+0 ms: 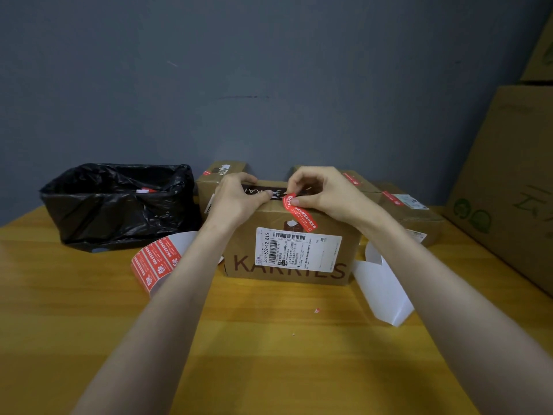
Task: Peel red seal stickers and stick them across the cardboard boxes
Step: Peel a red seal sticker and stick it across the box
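A brown cardboard box (287,259) with a white shipping label stands on the table in front of me. A red seal sticker (299,215) runs from its top edge down the front face. My right hand (323,193) pinches the sticker's upper end at the top edge. Resting on the box top's left part, my left hand (239,196) has its thumb pressed near the sticker. A sheet of red seal stickers (155,262) curls on the table to the left of the box.
A bin lined with a black bag (119,202) stands at the left. Sealed cardboard boxes sit behind, one (209,181) at the left and one (407,211) at the right. White backing paper (380,289) lies to the right. Large cartons (508,181) stack at the far right.
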A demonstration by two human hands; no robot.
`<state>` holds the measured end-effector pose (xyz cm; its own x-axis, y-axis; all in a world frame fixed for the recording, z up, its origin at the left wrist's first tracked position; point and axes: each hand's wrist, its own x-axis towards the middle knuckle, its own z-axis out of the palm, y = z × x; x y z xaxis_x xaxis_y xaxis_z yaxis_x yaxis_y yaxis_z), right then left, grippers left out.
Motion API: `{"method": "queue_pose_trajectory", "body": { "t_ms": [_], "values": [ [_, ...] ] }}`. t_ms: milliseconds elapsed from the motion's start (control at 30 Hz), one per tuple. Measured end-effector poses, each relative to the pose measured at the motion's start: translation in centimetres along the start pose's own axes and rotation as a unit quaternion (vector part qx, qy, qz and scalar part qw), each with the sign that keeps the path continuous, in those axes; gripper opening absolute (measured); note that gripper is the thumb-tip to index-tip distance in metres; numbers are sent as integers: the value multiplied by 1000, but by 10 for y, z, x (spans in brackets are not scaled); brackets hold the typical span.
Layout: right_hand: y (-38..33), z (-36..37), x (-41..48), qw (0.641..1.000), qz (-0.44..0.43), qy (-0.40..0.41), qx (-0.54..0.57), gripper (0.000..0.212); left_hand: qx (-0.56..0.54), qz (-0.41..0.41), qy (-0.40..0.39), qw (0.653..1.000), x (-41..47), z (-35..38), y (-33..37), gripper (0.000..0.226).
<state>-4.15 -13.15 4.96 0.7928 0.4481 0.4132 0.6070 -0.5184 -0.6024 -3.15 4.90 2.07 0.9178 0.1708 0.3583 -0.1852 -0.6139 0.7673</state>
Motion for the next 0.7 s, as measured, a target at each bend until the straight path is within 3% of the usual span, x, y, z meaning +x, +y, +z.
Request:
{"method": "queue_pose_trajectory", "body": {
  "t_ms": [200, 333, 367, 500, 700],
  "values": [
    [3, 2, -7, 999, -5, 34, -40, 23, 1, -9, -10, 1000, 1, 2, 1, 45],
    [-2, -1, -7, 999, 28, 20, 38, 66, 13, -12, -19, 1000, 1, 0, 1, 41],
    [-2, -1, -6, 999, 33, 16, 30, 62, 24, -6, -22, 999, 1, -1, 2, 38],
    [-4, -2, -6, 999, 44, -3, -8, 12, 162, 53, -13, 985, -3, -3, 14, 25],
    [0, -6, -7, 999, 42, -3, 30, 7, 144, 66, -52, 986, -8, 0, 16, 28]
  ]
}}
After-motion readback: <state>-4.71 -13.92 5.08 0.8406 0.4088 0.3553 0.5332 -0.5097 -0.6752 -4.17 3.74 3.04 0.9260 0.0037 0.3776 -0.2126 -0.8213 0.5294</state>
